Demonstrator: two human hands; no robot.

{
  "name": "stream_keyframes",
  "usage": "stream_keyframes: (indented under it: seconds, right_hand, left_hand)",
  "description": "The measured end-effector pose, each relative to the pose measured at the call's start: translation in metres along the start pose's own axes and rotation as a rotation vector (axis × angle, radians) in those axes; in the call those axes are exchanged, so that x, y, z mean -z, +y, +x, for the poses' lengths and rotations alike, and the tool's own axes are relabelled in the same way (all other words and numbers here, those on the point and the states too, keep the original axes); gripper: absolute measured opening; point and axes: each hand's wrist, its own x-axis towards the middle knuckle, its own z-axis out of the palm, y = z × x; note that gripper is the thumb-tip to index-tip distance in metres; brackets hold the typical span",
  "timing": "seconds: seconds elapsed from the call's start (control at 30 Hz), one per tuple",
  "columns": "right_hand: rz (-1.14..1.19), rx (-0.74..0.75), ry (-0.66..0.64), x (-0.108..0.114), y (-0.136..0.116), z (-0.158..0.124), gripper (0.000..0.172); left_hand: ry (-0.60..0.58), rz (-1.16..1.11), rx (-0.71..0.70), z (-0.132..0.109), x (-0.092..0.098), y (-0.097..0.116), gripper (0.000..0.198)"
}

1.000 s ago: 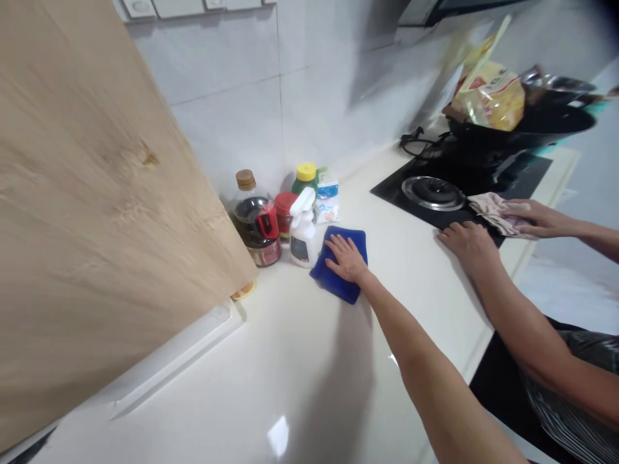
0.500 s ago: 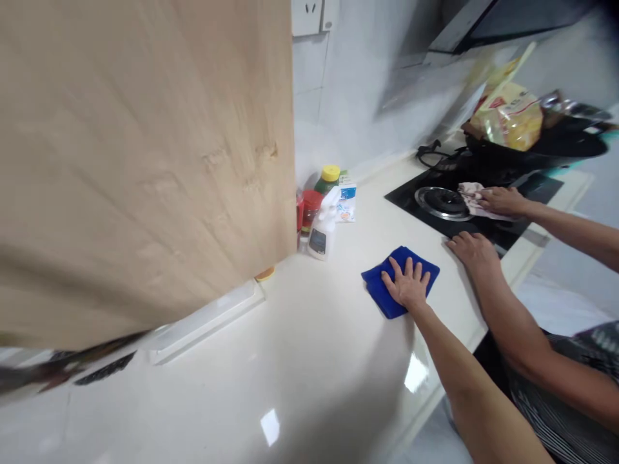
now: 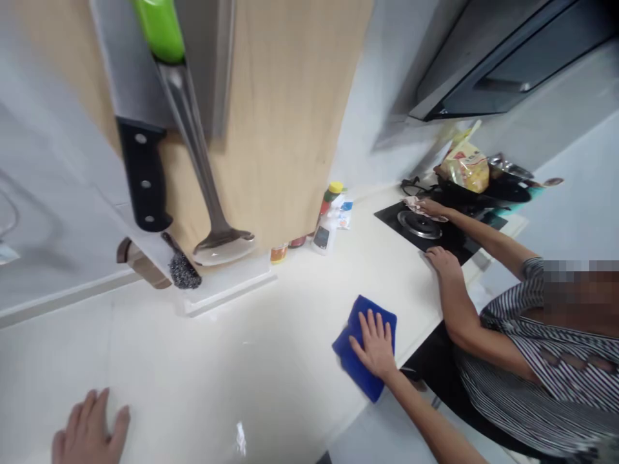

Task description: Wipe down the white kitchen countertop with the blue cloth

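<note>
- My right hand point(image 3: 374, 341) lies flat on the blue cloth point(image 3: 358, 379) with the fingers spread. It presses the cloth down and does not close around it, which suits wiping more than lifting.
- The blue cloth is on the counter point(image 3: 271, 348), near its front edge and well apart from the back wall.
- My left hand point(image 3: 89, 428) is open, palm down, at the front left part of the counter. It holds nothing, and I judge that it only supports the body.
- A second person stands at the right. One hand point(image 3: 425, 207) holds a pale rag point(image 3: 411, 203) on the stove point(image 3: 449, 235), and the other hand point(image 3: 442, 261) rests on the counter's front edge beside the stove.
- A knife point(image 3: 142, 174) and a ladle point(image 3: 222, 241) hang in front of the wooden panel point(image 3: 290, 129), probably to stay dry and off the counter. A steel scrubber point(image 3: 184, 274) is below them.
- Count: one blue cloth, one rag, one knife, one ladle, one scrubber, four hands.
- One white spray bottle point(image 3: 322, 235) stands at the back edge. I cannot count the jars beside it, because they are partly hidden.
</note>
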Motion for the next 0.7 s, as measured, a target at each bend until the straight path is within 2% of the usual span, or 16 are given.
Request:
stream_keyframes:
  seconds: [0.13,0.27,0.43,0.7]
  right_hand:
    - [0.088,0.206,-0.036,0.017,-0.061,-0.011,0.087]
    - [0.153,0.31,-0.071,0.024,-0.097,0.016,0.087]
    - [0.223,0.402,-0.113,0.018,-0.11,0.081,0.077]
    - [0.289,0.47,-0.14,-0.009,-0.113,0.186,0.071]
  left_hand:
    - [0.038,-0.042,0.005,-0.006,0.01,0.012,0.079]
    - [0.033,-0.059,0.023,-0.01,0.015,0.018,0.083]
    - [0.019,-0.066,0.023,-0.008,0.015,0.016,0.082]
    - [0.023,-0.065,0.011,-0.004,0.006,0.002,0.078]
